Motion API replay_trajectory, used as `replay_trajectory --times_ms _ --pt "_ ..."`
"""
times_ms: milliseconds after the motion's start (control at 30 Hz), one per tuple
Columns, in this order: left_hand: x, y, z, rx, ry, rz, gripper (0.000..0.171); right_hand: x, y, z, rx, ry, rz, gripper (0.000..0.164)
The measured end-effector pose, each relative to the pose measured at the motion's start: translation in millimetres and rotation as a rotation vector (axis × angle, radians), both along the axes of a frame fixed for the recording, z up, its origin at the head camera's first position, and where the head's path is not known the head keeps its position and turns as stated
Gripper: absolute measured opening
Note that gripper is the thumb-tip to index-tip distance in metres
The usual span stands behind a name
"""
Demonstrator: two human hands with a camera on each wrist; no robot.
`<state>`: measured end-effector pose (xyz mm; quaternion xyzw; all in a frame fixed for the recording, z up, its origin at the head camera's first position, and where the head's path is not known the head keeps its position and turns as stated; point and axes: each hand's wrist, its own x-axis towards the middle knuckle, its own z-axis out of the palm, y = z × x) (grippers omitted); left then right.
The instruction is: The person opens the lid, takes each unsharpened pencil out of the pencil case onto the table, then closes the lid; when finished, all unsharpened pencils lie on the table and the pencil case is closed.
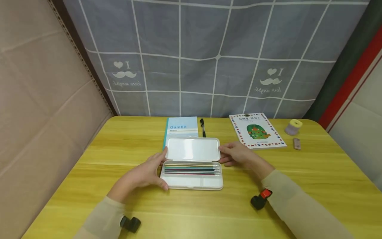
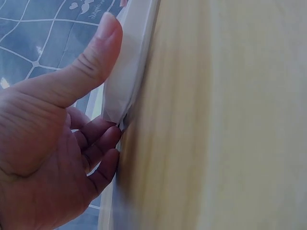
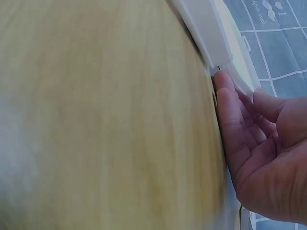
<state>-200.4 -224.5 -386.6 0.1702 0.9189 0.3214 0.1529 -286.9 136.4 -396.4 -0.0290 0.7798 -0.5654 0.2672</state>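
Observation:
A white pencil case lies on the table with its lid folded back, away from the person. Several pencils lie side by side in its base. At the case's left end, my left hand holds it, the thumb by the front corner and the fingers curled at the hinge corner, seen in the left wrist view beside the white side wall. My right hand pinches the lid's right edge, thumb on the rim and fingers bent below it near the hinge.
Behind the lid lies a light blue Gambit notebook, partly covered, with a black pen beside it. Farther right are a white picture-covered book, a yellow-topped round item and a small pinkish block. A grey curtain hangs behind the table.

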Motion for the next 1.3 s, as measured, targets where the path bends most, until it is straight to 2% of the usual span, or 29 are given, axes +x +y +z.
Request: replay_trajectory --times_ms 133,233,300,400,467,567,667,800,967,1300 --pt "0.0 0.8 1.3 -0.003 0.005 -0.008 0.145 3.0 1.8 3.7 0.010 0.024 -0.020 0.038" --pt "-0.7 0.3 1.0 -0.007 0.009 -0.003 0.145 6.4 7.0 9.6 0.010 0.082 -0.037 0.037" --pt "-1.3 -0.4 0.6 -0.008 0.009 -0.004 0.146 9.1 12.8 14.5 0.019 0.140 -0.049 0.036" --pt "-1.9 -1.4 0.0 -0.004 0.005 -0.010 0.146 14.2 21.3 23.7 0.084 0.284 -0.029 0.034" --pt "-1.9 -2.4 -0.3 0.000 0.003 -0.015 0.146 17.7 23.2 29.1 0.149 0.426 0.034 0.028" --pt "-0.8 -4.2 -0.4 -0.002 0.003 -0.015 0.146 24.8 17.5 33.8 0.244 0.665 0.179 0.020" --pt "1.1 -5.4 0.1 -0.008 0.000 -0.015 0.146 33.9 7.0 32.7 0.288 0.781 0.304 0.016" --pt "2.8 -5.1 0.4 -0.005 -0.009 -0.010 0.146 46.7 -4.1 29.1 0.326 0.768 0.387 0.016" --pt "2.6 -3.8 -0.5 0.017 -0.014 -0.013 0.145 55.7 -9.7 22.4 0.423 0.845 0.428 0.016" --pt "2.0 -3.0 -2.7 0.017 -0.007 -0.019 0.144 58.3 -15.4 11.8 0.482 0.891 0.411 0.013"
